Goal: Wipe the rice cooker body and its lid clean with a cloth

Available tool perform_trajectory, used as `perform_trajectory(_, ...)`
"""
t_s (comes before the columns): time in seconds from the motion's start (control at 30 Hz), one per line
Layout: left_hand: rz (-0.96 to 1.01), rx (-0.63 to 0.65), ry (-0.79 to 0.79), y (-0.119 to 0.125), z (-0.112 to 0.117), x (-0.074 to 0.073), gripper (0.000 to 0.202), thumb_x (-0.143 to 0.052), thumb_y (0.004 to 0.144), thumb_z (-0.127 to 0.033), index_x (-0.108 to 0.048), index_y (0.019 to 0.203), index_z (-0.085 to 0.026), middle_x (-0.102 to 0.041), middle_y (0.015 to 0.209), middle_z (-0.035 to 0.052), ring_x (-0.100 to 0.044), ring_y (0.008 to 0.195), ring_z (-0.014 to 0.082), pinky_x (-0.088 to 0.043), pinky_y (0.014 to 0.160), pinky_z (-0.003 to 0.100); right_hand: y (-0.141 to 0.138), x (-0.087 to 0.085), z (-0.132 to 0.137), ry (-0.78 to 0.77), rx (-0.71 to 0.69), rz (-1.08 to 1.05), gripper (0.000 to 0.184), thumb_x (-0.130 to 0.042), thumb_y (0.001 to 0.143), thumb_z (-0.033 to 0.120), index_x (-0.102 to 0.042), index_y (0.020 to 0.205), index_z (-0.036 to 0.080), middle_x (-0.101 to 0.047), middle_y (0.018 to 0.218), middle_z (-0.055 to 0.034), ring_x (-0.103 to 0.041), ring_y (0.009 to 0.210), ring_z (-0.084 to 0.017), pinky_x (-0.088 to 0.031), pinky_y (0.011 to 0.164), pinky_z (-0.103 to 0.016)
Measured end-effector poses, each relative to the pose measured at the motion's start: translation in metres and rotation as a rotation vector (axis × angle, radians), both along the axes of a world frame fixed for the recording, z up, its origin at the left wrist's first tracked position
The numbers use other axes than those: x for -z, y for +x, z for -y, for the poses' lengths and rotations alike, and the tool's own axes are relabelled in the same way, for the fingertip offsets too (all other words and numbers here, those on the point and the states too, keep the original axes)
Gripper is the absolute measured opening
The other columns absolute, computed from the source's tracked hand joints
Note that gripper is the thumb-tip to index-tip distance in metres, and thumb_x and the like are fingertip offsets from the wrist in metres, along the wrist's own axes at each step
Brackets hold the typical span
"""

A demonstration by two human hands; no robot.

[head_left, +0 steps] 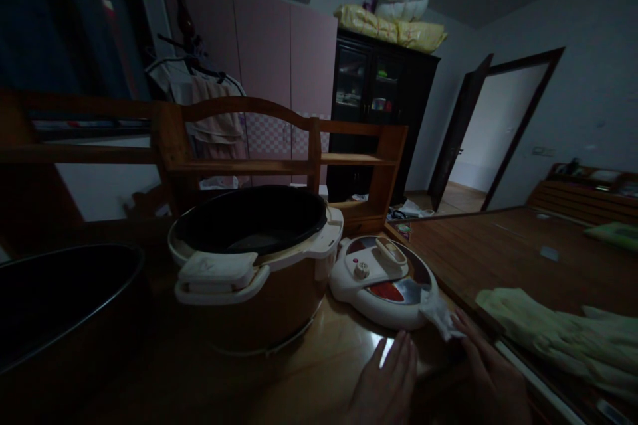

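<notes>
A white pressure cooker lid (383,279) with a handle and a knob on top lies on the wooden table. My right hand (491,365) pinches a crumpled white tissue (438,314), which touches the right rim of the lid. My left hand (386,378) is just in front of the lid, fingers stretched out with nothing in them. Left of the lid stands the pressure cooker body (279,305), uncovered, with white side handles and a dark inner pot (254,219).
A large dark pot (100,299) sits at the left edge. Behind the cooker rises a wooden shelf rail (249,166). To the right is a wooden bed surface (478,239) with a pale green cloth (558,332) on it. Farther back are pink wardrobes (264,60).
</notes>
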State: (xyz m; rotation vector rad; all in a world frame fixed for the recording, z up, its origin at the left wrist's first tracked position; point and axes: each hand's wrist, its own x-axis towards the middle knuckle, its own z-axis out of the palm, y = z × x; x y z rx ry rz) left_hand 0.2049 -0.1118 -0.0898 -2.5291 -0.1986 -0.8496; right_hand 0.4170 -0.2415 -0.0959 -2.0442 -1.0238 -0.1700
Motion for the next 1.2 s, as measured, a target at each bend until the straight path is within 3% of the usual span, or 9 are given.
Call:
perform_trajectory(0.2,-0.029,0.031,-0.032,0.0,0.005,0.003,0.054,-0.03,0.096,-0.037,-0.051,0.137,-0.01,-0.052,0.145,0.0077,-0.037,0.14,0.0223,-0.037,0.105,0.037,-0.003,-0.006,0.005,0.056,0.018,-0.065,0.049,-0.043,0.095,0.047,-0.057,0.136,0.025,-0.053,0.144,-0.003,-0.049,0.132,-0.026,-0.037,0.112,-0.039)
perform_trajectory(0.4,0.029,0.093,0.033,0.002,0.016,0.01,0.046,-0.035,0.097,-0.034,-0.052,0.135,-0.014,-0.052,0.144,0.0078,-0.044,0.135,0.0247,-0.041,0.101,0.038,-0.004,-0.007,0.016,0.065,0.045,-0.048,0.046,-0.045,0.095,0.046,-0.056,0.137,0.028,-0.053,0.144,-0.0006,-0.048,0.133,-0.023,-0.035,0.113,-0.038)
perform_trajectory(0.57,0.045,0.263,0.046,-0.001,0.018,0.001,0.038,-0.043,0.095,-0.031,-0.06,0.122,-0.009,-0.057,0.137,0.0154,-0.05,0.13,0.0267,-0.043,0.102,0.033,-0.008,-0.013,0.04,0.055,0.138,0.028,0.049,-0.044,0.093,0.044,-0.058,0.136,0.024,-0.058,0.138,-0.0039,-0.054,0.127,-0.027,-0.04,0.11,-0.039)
perform_trajectory(0.7,0.053,0.402,-0.038,-0.006,0.02,-0.011,0.029,-0.046,0.093,-0.024,-0.062,0.113,-0.01,-0.06,0.133,0.0162,-0.055,0.126,0.0255,-0.053,0.083,0.024,-0.013,-0.021,0.059,0.051,0.179,0.119,0.048,-0.04,0.091,0.043,-0.067,0.125,0.022,-0.064,0.13,-0.0037,-0.06,0.119,-0.029,-0.046,0.103,-0.039)
perform_trajectory(0.83,-0.039,0.47,-0.107,-0.008,0.022,-0.014,0.027,-0.043,0.094,-0.02,-0.061,0.11,-0.008,-0.062,0.126,0.0187,-0.061,0.114,0.0221,-0.055,0.066,0.021,-0.02,-0.032,0.063,0.092,0.219,0.118,0.051,-0.041,0.089,0.043,-0.067,0.126,0.019,-0.065,0.13,-0.0054,-0.062,0.116,-0.032,-0.047,0.102,-0.041)
perform_trajectory(0.9,-0.065,0.52,-0.115,-0.007,0.023,-0.014,0.024,-0.044,0.094,-0.019,-0.064,0.103,-0.01,-0.068,0.111,0.0132,-0.065,0.101,0.0186,-0.056,0.071,0.024,-0.026,-0.04,0.059,0.119,0.238,0.084,0.051,-0.042,0.089,0.044,-0.066,0.128,0.02,-0.065,0.13,-0.0051,-0.061,0.116,-0.032,-0.047,0.102,-0.041)
perform_trajectory(1.0,-0.008,0.537,-0.077,-0.002,0.023,-0.014,0.021,-0.047,0.091,-0.015,-0.066,0.098,-0.011,-0.071,0.099,0.0084,-0.064,0.108,0.0218,-0.049,0.101,0.037,-0.036,-0.054,0.051,0.15,0.208,0.027,0.051,-0.041,0.092,0.044,-0.063,0.131,0.02,-0.061,0.135,-0.0053,-0.056,0.123,-0.032,-0.041,0.107,-0.041)
perform_trajectory(1.1,0.004,0.53,-0.037,0.002,0.026,-0.014,0.027,-0.049,0.091,-0.016,-0.065,0.111,-0.008,-0.07,0.113,0.0107,-0.052,0.129,0.0252,-0.031,0.118,0.041,-0.043,-0.067,0.043,0.195,0.186,-0.078,0.053,-0.038,0.095,0.045,-0.055,0.139,0.02,-0.057,0.14,-0.0063,-0.051,0.128,-0.03,-0.036,0.111,-0.042)
perform_trajectory(1.2,-0.067,0.65,-0.038,0.003,0.032,-0.011,0.032,-0.045,0.094,-0.021,-0.062,0.119,-0.01,-0.062,0.132,0.0101,-0.047,0.133,0.0202,-0.032,0.117,0.033,-0.052,-0.081,0.035,0.246,0.156,-0.155,0.055,-0.039,0.096,0.047,-0.053,0.14,0.018,-0.055,0.141,-0.0087,-0.051,0.129,-0.03,-0.036,0.111,-0.042)
